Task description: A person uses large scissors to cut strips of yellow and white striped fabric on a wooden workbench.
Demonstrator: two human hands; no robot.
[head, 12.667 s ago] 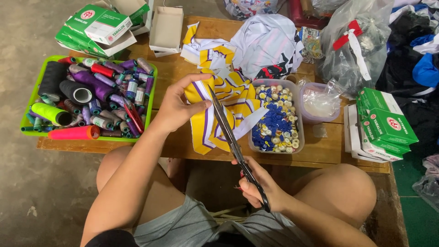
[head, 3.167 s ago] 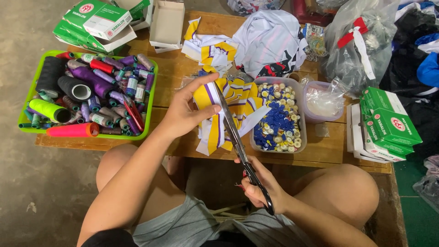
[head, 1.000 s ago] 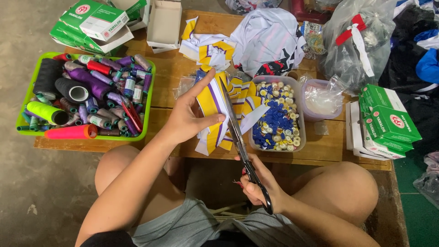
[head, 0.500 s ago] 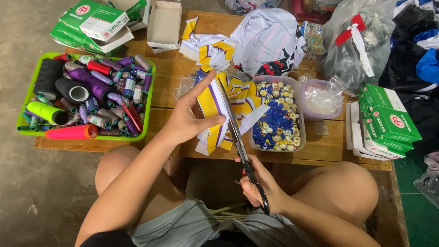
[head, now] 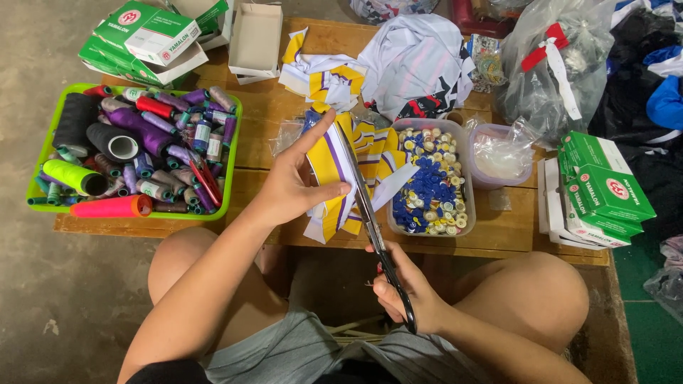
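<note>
My left grip (head: 295,186) clamped on yellow-striped fabric strip (head: 329,167), right grip (head: 404,293) clamped on scissors (head: 368,213), button tub (head: 431,178) just beside.

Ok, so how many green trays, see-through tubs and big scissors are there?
Green tray: 1
See-through tubs: 2, one of buttons, one with a plastic bag
Big scissors: 1, in the right hand, at the striped fabric the left hand holds
Total: 4
</note>
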